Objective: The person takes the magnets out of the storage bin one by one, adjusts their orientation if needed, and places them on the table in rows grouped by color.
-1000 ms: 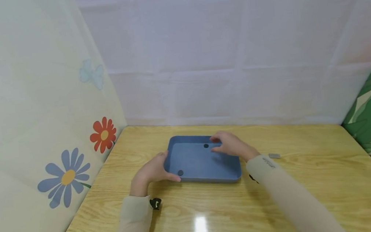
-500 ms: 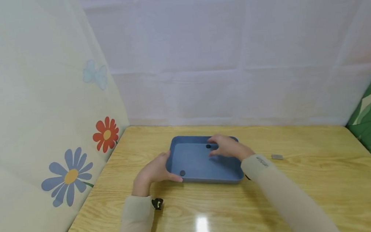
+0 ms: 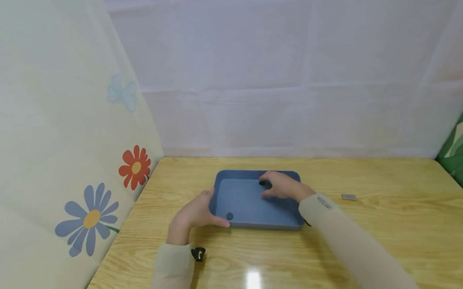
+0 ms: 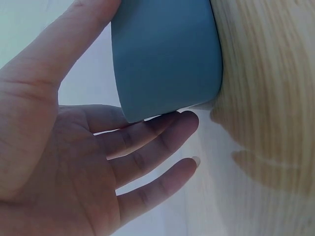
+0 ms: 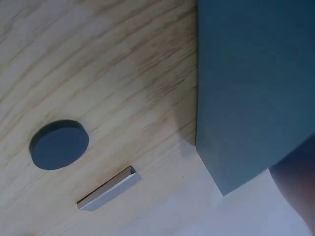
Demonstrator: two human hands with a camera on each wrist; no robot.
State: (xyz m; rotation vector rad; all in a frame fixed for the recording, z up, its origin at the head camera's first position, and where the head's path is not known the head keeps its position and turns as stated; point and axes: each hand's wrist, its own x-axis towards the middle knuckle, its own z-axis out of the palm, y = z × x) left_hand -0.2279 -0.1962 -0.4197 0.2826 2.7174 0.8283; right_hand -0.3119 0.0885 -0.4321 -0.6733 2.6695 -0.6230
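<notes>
A shallow blue tray [image 3: 247, 225] with rounded corners sits on the wooden table. My left hand [image 3: 198, 210] holds its near left corner, thumb along the front side and fingers against the left side. In the left wrist view, the fingers [image 4: 152, 147] lie under the tray's corner [image 4: 167, 54]. Over the back part of the tray, my right hand [image 3: 280, 185] has its thumb and fingers spread apart, fingertips right at a small black disc [image 3: 261, 183]. A second dark disc [image 3: 229, 216] lies in the front left corner, near my left thumb.
To the tray's right lies a small silvery channel-shaped strip [image 3: 348, 196]. The right wrist view shows it as a metal strip [image 5: 109, 189] near another dark disc [image 5: 59, 146] on the table. A white cloth [image 3: 225, 71] stands behind the table.
My right hand has come down and slightly left, its fingertips now at the back disc. My left hand keeps its place on the tray's corner. The whole view has shifted slightly.
</notes>
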